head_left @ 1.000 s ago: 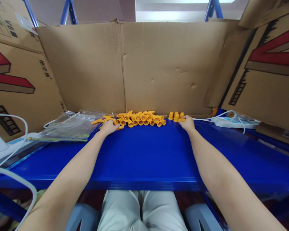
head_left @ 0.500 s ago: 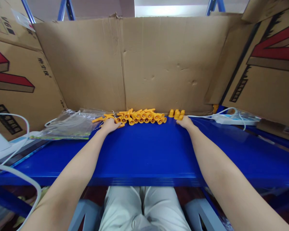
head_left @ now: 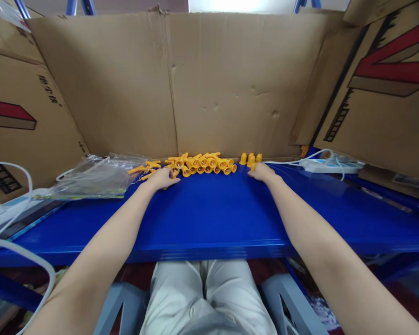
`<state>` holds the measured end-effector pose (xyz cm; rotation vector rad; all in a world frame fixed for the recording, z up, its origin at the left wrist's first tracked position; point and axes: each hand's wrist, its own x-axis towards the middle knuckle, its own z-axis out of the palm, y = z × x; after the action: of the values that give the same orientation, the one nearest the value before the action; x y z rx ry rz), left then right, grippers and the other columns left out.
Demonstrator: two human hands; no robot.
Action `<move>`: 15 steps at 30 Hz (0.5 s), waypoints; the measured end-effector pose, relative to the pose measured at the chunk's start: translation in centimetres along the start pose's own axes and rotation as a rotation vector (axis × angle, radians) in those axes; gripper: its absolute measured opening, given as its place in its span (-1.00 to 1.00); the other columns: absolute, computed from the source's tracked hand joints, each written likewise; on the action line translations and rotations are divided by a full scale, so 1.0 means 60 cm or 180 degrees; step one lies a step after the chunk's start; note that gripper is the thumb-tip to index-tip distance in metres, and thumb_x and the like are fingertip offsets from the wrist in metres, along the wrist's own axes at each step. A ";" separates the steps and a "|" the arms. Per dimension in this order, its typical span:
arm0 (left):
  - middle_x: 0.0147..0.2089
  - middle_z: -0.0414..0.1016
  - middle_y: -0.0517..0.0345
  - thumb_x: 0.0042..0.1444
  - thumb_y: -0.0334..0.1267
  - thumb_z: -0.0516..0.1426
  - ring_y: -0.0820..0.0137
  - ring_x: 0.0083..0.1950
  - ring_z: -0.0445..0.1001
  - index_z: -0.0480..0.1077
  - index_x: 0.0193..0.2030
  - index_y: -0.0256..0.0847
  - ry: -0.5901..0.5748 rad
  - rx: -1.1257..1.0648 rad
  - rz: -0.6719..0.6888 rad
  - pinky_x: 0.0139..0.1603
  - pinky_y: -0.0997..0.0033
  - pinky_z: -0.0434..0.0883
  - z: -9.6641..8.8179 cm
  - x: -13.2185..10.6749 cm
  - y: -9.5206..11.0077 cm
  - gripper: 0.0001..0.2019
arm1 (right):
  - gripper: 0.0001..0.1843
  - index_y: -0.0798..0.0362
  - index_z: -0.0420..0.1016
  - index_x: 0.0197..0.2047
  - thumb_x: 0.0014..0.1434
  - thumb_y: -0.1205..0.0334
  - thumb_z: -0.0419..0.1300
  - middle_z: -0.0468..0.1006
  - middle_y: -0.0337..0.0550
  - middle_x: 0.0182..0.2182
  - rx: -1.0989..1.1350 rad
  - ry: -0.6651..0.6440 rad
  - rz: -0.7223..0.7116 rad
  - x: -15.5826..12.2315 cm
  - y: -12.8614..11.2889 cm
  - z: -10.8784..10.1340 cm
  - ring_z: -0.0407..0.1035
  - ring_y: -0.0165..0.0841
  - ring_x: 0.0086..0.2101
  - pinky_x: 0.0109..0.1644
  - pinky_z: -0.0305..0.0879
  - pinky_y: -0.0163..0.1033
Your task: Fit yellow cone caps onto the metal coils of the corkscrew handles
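A row of yellow plastic pieces with flared, funnel-like open ends (head_left: pixel 208 163) lies stacked along the back of the blue table. My left hand (head_left: pixel 162 178) is at the row's left end, its fingers and thumb curled about one flared yellow piece (head_left: pixel 175 175); the grip is partly hidden. Thin yellow stick-shaped parts (head_left: pixel 145 166) and a wiry silvery strand lie beside that hand. To the right stands a small group of yellow cups (head_left: pixel 250 159), mouths down. My right hand (head_left: pixel 262 172) pinches the nearest yellow cup (head_left: pixel 253 166), partly covering it, at table level.
Cardboard (head_left: pixel 230 83) walls off the back, with printed boxes on both sides. A clear plastic bag (head_left: pixel 91 179) lies at left, near white cables and a white device. A white power strip (head_left: pixel 331 165) sits at right. The blue table's front edge (head_left: pixel 209 251) is above my lap.
The view has shifted slightly. My left hand's thumb now stands out further from its fingers, round a flared piece. My right hand stays at the yellow cups.
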<state>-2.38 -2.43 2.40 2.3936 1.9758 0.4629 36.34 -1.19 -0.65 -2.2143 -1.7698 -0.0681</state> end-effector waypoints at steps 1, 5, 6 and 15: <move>-0.21 0.59 0.01 -0.04 0.00 0.19 0.19 -0.17 0.53 0.46 -0.17 -0.19 0.0027 -0.0051 0.0040 -0.18 0.39 0.37 0.001 -0.002 0.003 -0.64 | -0.51 0.23 0.42 0.06 0.11 0.14 0.17 0.47 0.32 -0.04 -0.0095 -0.0074 0.0011 -0.003 -0.007 -0.003 0.40 0.02 -0.03 -0.05 0.32 0.06; -0.13 0.59 0.01 0.03 -0.03 0.14 0.18 -0.07 0.51 0.47 -0.06 -0.16 -0.0093 -0.0221 0.0172 -0.12 0.38 0.36 0.003 -0.005 0.008 -0.62 | -0.51 0.19 0.36 0.12 0.13 0.18 0.16 0.41 0.34 0.03 -0.0294 -0.0154 -0.0199 -0.009 -0.034 -0.004 0.33 0.08 0.04 -0.01 0.27 0.17; -0.18 0.60 0.03 0.05 -0.05 0.11 0.20 -0.10 0.52 0.50 -0.11 -0.16 -0.0200 -0.0235 0.0176 -0.16 0.39 0.36 0.003 -0.005 0.007 -0.66 | -0.53 0.19 0.37 0.10 0.14 0.18 0.16 0.42 0.33 0.02 -0.0294 -0.0205 -0.0228 -0.008 -0.039 -0.002 0.34 0.10 0.03 -0.01 0.27 0.18; -0.37 0.57 0.09 0.01 0.04 0.11 0.30 -0.37 0.46 0.46 -0.39 -0.16 -0.0409 -0.0126 0.0216 -0.38 0.42 0.26 -0.004 -0.010 0.015 -0.70 | -0.26 0.20 0.30 0.20 0.07 -0.08 0.24 0.30 0.35 0.13 -0.0064 0.0572 -0.0636 -0.001 -0.052 0.007 0.12 0.30 0.18 0.13 0.09 0.30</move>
<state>-1.70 -3.25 2.69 2.4069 1.8214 0.3363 33.29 -0.56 -0.44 -1.9685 -1.8886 -0.3196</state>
